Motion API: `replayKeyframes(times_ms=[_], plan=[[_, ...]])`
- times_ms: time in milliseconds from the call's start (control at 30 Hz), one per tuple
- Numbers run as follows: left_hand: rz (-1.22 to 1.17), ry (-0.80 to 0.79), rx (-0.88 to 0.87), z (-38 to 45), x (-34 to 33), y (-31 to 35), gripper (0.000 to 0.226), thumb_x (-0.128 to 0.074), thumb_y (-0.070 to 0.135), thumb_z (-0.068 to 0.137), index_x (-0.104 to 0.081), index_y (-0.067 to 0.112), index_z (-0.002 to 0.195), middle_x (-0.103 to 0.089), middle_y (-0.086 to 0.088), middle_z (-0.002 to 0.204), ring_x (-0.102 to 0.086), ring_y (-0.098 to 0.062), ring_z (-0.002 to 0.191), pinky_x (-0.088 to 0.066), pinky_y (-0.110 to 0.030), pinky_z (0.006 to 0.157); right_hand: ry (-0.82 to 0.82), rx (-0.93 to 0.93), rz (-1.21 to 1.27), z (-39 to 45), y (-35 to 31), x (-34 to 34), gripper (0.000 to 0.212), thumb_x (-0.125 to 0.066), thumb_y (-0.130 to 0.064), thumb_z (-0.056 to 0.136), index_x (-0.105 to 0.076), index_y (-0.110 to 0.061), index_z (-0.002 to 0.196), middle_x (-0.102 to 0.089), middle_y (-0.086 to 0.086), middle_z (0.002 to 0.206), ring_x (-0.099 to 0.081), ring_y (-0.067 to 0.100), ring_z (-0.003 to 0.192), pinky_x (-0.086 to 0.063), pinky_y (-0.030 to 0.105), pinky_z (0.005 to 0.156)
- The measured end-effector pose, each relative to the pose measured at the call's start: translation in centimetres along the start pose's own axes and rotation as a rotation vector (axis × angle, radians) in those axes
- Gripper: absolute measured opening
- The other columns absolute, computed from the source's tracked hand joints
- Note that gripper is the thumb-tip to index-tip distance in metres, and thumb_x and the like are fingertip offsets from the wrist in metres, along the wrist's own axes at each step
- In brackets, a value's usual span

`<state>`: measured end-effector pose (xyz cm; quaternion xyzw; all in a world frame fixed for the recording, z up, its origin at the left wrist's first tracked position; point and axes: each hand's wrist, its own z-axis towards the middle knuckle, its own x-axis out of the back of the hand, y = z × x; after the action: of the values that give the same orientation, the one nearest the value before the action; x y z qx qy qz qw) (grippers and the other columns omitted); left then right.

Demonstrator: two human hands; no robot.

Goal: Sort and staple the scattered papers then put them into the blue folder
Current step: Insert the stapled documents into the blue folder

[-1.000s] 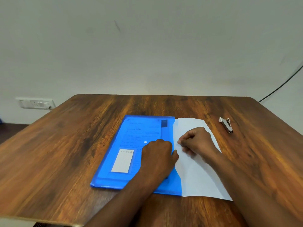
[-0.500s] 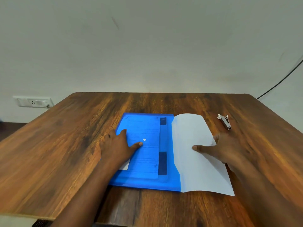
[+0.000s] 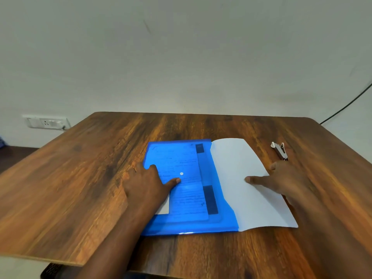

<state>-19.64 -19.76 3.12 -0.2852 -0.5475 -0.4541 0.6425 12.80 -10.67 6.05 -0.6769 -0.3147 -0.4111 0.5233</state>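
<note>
on the table (image 3: 80,178) the blue folder (image 3: 181,226) is pressed flat by the left hand (image 3: 145,184), fingers straight, w/ printed papers (image 3: 181,178) seen inside. the right hand (image 3: 285,178), open, nothing gripped, is rested on a white sheet (image 3: 241,168) sticking out the folder's right side. stapler (image 3: 279,151) is set aside; sorting & stapling judged done, only tucking-in and closing left.

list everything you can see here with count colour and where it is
table: one, brown wood, fills the foreground
blue folder: one, translucent blue, flat at the table's middle
papers: white stack, partly slid into the folder, the rest sticking out to its right
stapler: one, small, silver, on the table right of the papers
wall socket: one, white, on the wall at left
cable: one, dark, along the wall at right
left hand: one, flat on the folder
right hand: one, flat on the papers' right edge
</note>
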Motion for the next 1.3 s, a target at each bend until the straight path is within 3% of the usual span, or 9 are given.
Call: replayKeyframes(times_ms=[233,400,500,567,667,767,867,1067,1300], plan=[[0.049,-0.052,-0.003,-0.9,1.6,0.6,0.072,-0.053,0.087,0.082,-0.065,0.022,0.109,-0.053,-0.011,0.133,-0.063,-0.033,0.109,-0.036,-0.037,0.071,-0.044,0.065,-0.082,0.7,0.2,-0.3,0.083,-0.079,-0.082,0.056,-0.055,-0.018,0.102,-0.059,0.0,0.092,-0.056,0.015,0.082,-0.035,0.027,0.057],[-0.039,-0.085,0.006,-2.1,2.3,1.3,0.066,-0.059,0.08,0.085,-0.063,0.019,0.109,-0.048,-0.014,0.134,-0.065,-0.035,0.105,-0.045,-0.038,0.076,-0.125,0.055,-0.095,1.9,-1.2,1.4,0.085,-0.083,-0.078,0.055,-0.061,-0.01,0.102,-0.061,0.004,0.087,-0.058,0.017,0.08,-0.038,0.029,0.059],[-0.092,-0.095,0.013,-3.3,2.8,1.9,0.061,-0.062,0.075,0.086,-0.062,0.018,0.108,-0.049,-0.013,0.132,-0.065,-0.034,0.106,-0.051,-0.039,0.082,-0.077,0.058,-0.157,4.0,-1.1,0.8,0.121,-0.073,-0.096,0.032,-0.058,-0.013,0.119,-0.066,0.007,0.12,-0.062,0.025,0.109,-0.055,0.036,0.08],[-0.115,-0.116,0.015,-4.2,3.0,2.3,0.057,-0.062,0.072,0.089,-0.062,0.018,0.108,-0.048,-0.012,0.129,-0.065,-0.033,0.106,-0.051,-0.039,0.083,0.06,0.072,-0.218,5.0,-1.0,0.3,0.14,-0.06,-0.104,0.025,-0.052,-0.02,0.137,-0.049,0.009,0.155,-0.048,0.033,0.14,-0.052,0.049,0.103],[-0.116,-0.146,-0.004,-5.5,3.2,3.2,0.051,-0.058,0.069,0.094,-0.062,0.018,0.104,-0.046,-0.009,0.124,-0.066,-0.032,0.101,-0.05,-0.039,0.078,0.117,0.079,-0.148,4.3,-1.8,0.3,0.121,-0.078,-0.084,0.057,-0.045,-0.014,0.15,-0.04,0.011,0.163,-0.043,0.034,0.146,-0.049,0.048,0.109],[-0.082,-0.181,-0.044,-6.4,3.6,4.1,0.05,-0.055,0.067,0.097,-0.063,0.019,0.105,-0.046,-0.006,0.122,-0.064,-0.03,0.103,-0.045,-0.037,0.075,0.075,0.059,-0.098,4.2,-1.8,-0.6,0.097,-0.086,-0.066,0.068,-0.052,-0.009,0.138,-0.061,0.013,0.137,-0.063,0.03,0.117,-0.053,0.032,0.083],[-0.056,-0.178,-0.116,-6.9,4.2,4.9,0.048,-0.054,0.064,0.099,-0.064,0.019,0.108,-0.05,-0.005,0.12,-0.063,-0.029,0.106,-0.041,-0.036,0.073,0.095,0.079,-0.048,4.4,-2.4,-1.1,0.08,-0.092,-0.054,0.069,-0.06,-0.008,0.125,-0.067,0.012,0.116,-0.062,0.025,0.093,-0.046,0.028,0.064],[0.04,-0.217,-0.355,-6.7,4.7,5.5,0.046,-0.055,0.06,0.099,-0.064,0.017,0.111,-0.06,-0.004,0.121,-0.063,-0.03,0.113,-0.042,-0.036,0.079,0.176,0.176,0.132,4.9,-3.8,-1.4,0.079,-0.098,-0.031,0.067,-0.063,-0.003,0.132,-0.064,0.02,0.134,-0.061,0.036,0.121,-0.05,0.038,0.091],[-0.106,-0.395,-0.454,-3.5,4.7,4.9,0.05,-0.079,0.063,0.079,-0.062,0.017,0.069,-0.069,-0.001,0.081,-0.065,-0.021,0.088,-0.039,-0.034,0.065,0.135,0.302,0.214,5.7,-4.7,-2.7,0.075,-0.09,-0.034,0.08,-0.055,-0.017,0.143,-0.053,0.011,0.149,-0.051,0.03,0.133,-0.042,0.033,0.1]])
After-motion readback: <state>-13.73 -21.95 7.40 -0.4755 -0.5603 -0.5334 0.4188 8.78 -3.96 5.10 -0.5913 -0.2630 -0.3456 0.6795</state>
